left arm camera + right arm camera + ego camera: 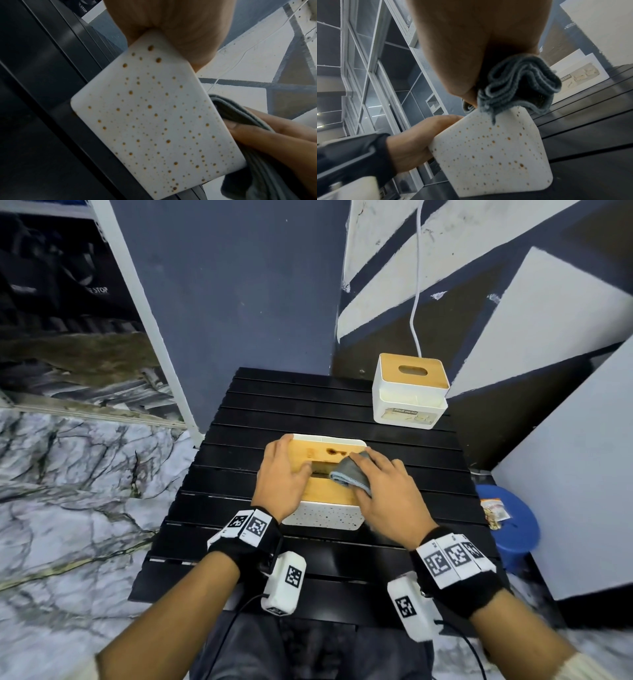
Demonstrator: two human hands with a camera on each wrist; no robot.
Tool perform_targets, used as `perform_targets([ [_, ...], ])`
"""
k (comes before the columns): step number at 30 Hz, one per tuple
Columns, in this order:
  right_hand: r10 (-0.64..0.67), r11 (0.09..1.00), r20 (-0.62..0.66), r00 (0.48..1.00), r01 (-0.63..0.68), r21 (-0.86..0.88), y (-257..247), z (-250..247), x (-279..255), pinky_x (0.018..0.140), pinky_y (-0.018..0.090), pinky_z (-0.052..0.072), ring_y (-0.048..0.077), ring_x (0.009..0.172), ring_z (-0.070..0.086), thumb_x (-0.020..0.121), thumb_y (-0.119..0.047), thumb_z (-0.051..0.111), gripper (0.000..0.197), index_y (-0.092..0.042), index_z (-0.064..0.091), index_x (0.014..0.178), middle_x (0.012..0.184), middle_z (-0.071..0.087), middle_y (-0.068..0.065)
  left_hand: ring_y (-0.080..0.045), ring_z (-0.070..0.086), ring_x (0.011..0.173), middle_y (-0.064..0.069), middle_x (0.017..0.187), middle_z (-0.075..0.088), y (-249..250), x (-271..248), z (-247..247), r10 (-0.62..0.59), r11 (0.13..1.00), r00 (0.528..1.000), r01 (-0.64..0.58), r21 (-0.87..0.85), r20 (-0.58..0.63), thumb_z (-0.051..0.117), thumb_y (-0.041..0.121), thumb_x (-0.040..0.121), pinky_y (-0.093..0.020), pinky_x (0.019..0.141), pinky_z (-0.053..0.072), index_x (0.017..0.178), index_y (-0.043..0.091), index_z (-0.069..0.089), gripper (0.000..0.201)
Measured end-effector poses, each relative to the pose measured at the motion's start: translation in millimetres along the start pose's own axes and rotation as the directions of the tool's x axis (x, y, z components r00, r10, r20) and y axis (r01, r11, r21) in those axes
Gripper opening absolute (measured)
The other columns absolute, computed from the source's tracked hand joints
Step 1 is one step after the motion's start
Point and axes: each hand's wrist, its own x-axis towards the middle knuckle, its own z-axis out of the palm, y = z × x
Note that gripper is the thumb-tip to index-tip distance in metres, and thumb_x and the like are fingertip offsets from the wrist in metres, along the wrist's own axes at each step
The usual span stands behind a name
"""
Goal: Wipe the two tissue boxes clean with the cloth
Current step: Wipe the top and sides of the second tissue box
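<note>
The near tissue box [325,517] stands mid-table, with a wooden lid and white sides speckled with brown spots. A dark stain [334,452] marks the lid by the slot. My left hand [284,470] lies flat on the lid's left half and steadies the box. My right hand [380,491] grips a folded grey cloth [349,474] and presses it on the lid's right half. The left wrist view shows the spotted side [154,121], the cloth [248,119] and my right hand [274,142]. The second tissue box [409,390], white with a wooden lid, stands untouched at the back right.
Both boxes sit on a black slatted table [308,405] set against a blue and white wall. A white cable [416,302] hangs down behind the far box. A blue stool [510,522] with a small packet stands to the right, and a white frame post [154,337] to the left.
</note>
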Motion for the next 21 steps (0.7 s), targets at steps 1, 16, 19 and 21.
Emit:
perform_targets([
  [1,-0.009,1.0,0.009,1.0,0.009,0.003,0.3,0.1,-5.9,0.098,0.043,0.044,0.025,0.117,0.042,0.093,-0.033,0.049,0.057,-0.028,0.031,0.146,0.152,0.031,0.0,-0.027,0.046,0.133,-0.007,0.151,0.037,0.1,-0.1,-0.1,-0.001,1.0,1.0,0.001,0.001,0.003,0.06,0.025,0.097,-0.039,0.11,0.036,0.151,0.015,0.034,0.061],
  [16,-0.024,1.0,-0.003,1.0,0.023,-0.014,4.3,-1.2,6.3,0.094,0.045,0.045,0.027,0.111,0.044,0.091,-0.027,0.05,0.054,-0.027,0.036,0.143,0.148,0.036,0.001,-0.028,0.047,0.132,-0.008,0.148,0.04,2.4,-3.4,1.9,-0.001,1.0,1.0,0.001,0.005,-0.021,0.063,0.023,0.096,-0.038,0.108,0.036,0.149,0.013,0.037,0.06],
  [19,-0.041,0.999,0.018,0.999,0.041,-0.029,4.3,1.5,-15.8,0.095,0.043,0.045,0.025,0.113,0.043,0.091,-0.028,0.052,0.057,-0.029,0.033,0.145,0.151,0.032,-0.002,-0.027,0.046,0.132,-0.008,0.148,0.04,1.4,-2.9,1.8,0.008,1.0,1.0,-0.008,0.011,-0.017,0.063,0.024,0.096,-0.037,0.108,0.035,0.149,0.013,0.036,0.06],
  [21,-0.038,0.998,0.004,0.999,0.038,-0.042,4.7,0.8,-13.1,0.093,0.043,0.045,0.025,0.114,0.043,0.091,-0.026,0.051,0.056,-0.029,0.034,0.144,0.151,0.033,-0.002,-0.026,0.046,0.132,-0.008,0.148,0.041,0.2,-2.9,0.7,0.022,1.0,1.0,-0.022,0.02,-0.007,0.062,0.025,0.097,-0.037,0.107,0.035,0.148,0.013,0.036,0.059],
])
